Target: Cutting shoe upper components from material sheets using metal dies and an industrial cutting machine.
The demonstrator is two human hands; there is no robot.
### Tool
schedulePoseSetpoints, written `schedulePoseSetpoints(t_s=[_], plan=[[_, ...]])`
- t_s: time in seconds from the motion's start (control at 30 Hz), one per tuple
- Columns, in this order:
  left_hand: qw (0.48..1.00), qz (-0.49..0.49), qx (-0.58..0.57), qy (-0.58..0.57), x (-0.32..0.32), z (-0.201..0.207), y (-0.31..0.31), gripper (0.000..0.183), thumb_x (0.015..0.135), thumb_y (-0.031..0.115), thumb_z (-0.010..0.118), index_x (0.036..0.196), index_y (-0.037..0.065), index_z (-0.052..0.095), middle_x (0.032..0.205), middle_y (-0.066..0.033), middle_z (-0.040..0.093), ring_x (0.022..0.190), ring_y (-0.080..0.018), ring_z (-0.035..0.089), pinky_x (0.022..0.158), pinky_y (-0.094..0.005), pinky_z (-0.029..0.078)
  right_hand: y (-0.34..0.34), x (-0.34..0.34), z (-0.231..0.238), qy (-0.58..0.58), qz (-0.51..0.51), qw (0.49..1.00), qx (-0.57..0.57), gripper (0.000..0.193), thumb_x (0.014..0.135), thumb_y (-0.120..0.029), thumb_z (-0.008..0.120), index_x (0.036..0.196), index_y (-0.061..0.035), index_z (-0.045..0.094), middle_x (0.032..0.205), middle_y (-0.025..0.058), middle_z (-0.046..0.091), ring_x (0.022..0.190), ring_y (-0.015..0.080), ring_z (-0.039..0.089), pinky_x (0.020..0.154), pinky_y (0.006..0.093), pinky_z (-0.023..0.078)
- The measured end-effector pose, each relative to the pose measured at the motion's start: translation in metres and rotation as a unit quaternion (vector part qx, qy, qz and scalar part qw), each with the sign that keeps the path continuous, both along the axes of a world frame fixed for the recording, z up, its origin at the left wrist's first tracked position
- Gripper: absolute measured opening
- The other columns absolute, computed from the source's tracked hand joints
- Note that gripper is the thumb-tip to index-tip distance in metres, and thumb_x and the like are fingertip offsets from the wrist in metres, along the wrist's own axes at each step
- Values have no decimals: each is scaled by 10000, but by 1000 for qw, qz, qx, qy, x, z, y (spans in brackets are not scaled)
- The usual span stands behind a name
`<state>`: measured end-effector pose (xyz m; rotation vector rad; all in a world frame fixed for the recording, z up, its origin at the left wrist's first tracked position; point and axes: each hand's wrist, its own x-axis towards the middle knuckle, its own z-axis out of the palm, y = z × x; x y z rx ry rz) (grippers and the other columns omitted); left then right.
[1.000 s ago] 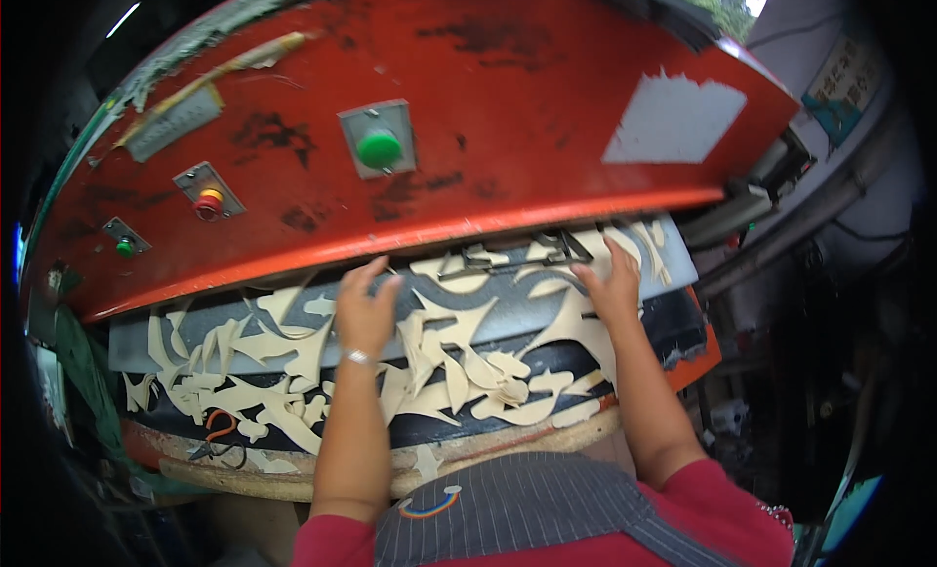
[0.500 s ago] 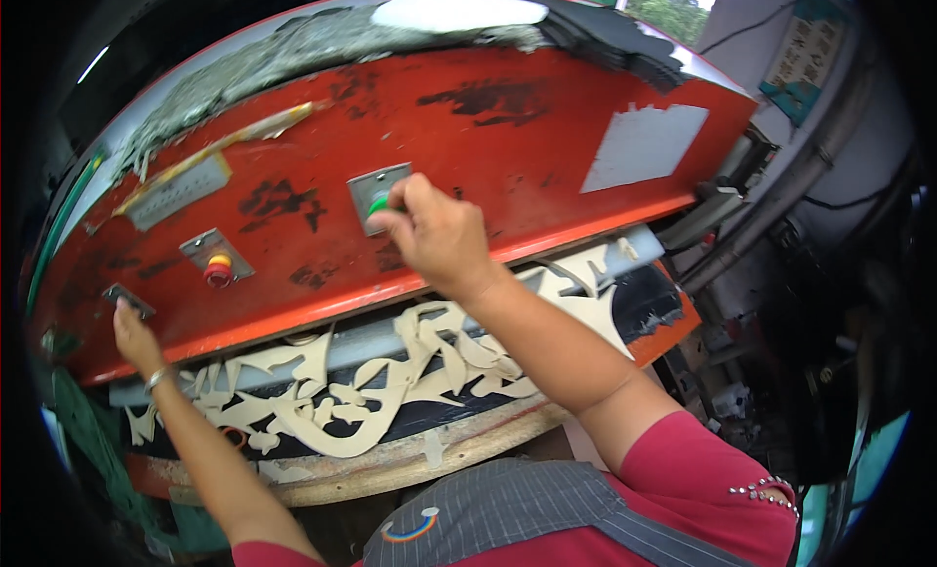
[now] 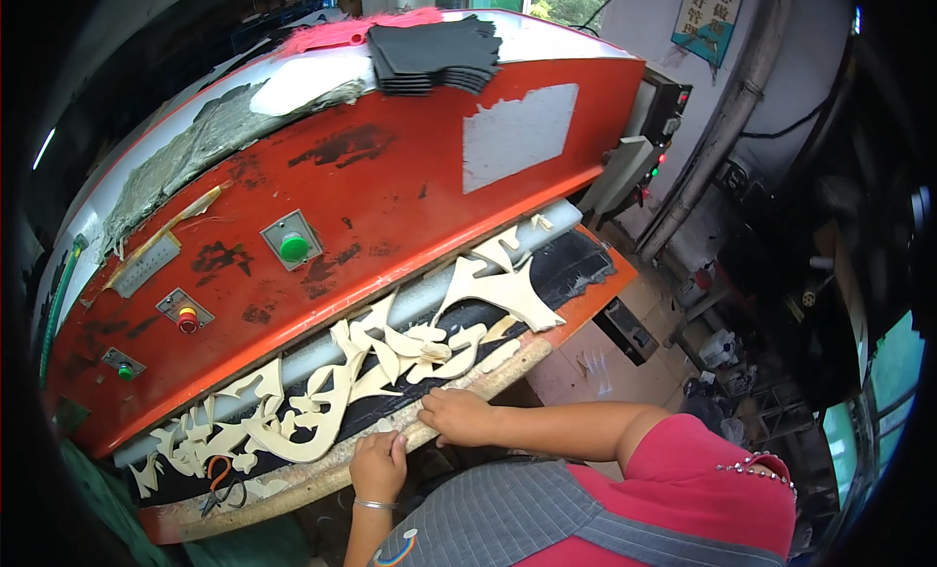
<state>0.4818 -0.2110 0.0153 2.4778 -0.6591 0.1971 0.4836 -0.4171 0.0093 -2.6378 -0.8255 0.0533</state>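
Observation:
Both hands are down at the front edge of a worn wooden board (image 3: 332,476). My left hand (image 3: 379,467), with a bracelet at the wrist, has its fingers curled together at that edge. Just right of it, my right hand (image 3: 455,417) is closed over the same edge, its fingertips partly hidden. Pale cut-out scraps (image 3: 337,411), curved and pointed, lie heaped on a black sheet (image 3: 571,271) behind the board. Orange-handled snips (image 3: 221,481) rest at the left end of the heap.
Above the scraps looms a red machine beam (image 3: 410,167) with a large green button (image 3: 293,247), a red stop button (image 3: 187,320) and a small green button (image 3: 125,372). Black sheets (image 3: 434,52) are stacked on top. A control box (image 3: 644,138) stands at its right end.
My right hand has left the large green button and my left hand the small one at far left. Both have come down together to the board's edge. The view has shifted rightward.

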Motion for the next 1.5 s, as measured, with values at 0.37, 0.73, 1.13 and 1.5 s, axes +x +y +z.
schedulePoseSetpoints(t_s=[0.37, 0.73, 1.13, 1.5], plan=[[998, 58, 14, -6, 5, -7, -26, 174, 814, 167, 596, 737, 18, 641, 745, -163, 581, 741, -342, 537, 704, -422, 424, -10, 10, -16, -45, -59, 995, 73, 159, 648, -80, 638, 797, -23, 647, 891, 136, 578, 883, 290, 554, 716, 398, 495], [998, 38, -54, 14, 129, 56, -38, 143, 808, 111, 617, 872, -10, 658, 946, -179, 629, 917, -316, 598, 829, -382, 463, -103, 244, 53, -52, -29, 997, -42, 456, 660, -205, 738, 1060, -47, 587, 1073, 130, 590, 1061, 309, 531, 868, 407, 452], [983, 121, 135, 36, 325, -29, -96, 414, 947, 278, 423, 1333, 134, 457, 1435, -126, 355, 1343, -296, 298, 1086, -479, 229, -126, 323, 60, -26, -14, 983, -179, 879, 517, -246, 802, 1296, -114, 416, 1204, 127, 454, 1155, 294, 413, 849, 515, 393], [970, 156, 165, 89, 302, -26, -101, 431, 949, 331, 412, 1352, 178, 431, 1463, -61, 322, 1369, -248, 253, 1086, -503, 231, -237, 80, 57, -390, -89, 907, 130, 775, 606, -377, 803, 1237, -138, 421, 1227, 171, 414, 1136, 352, 424, 952, 512, 355]])
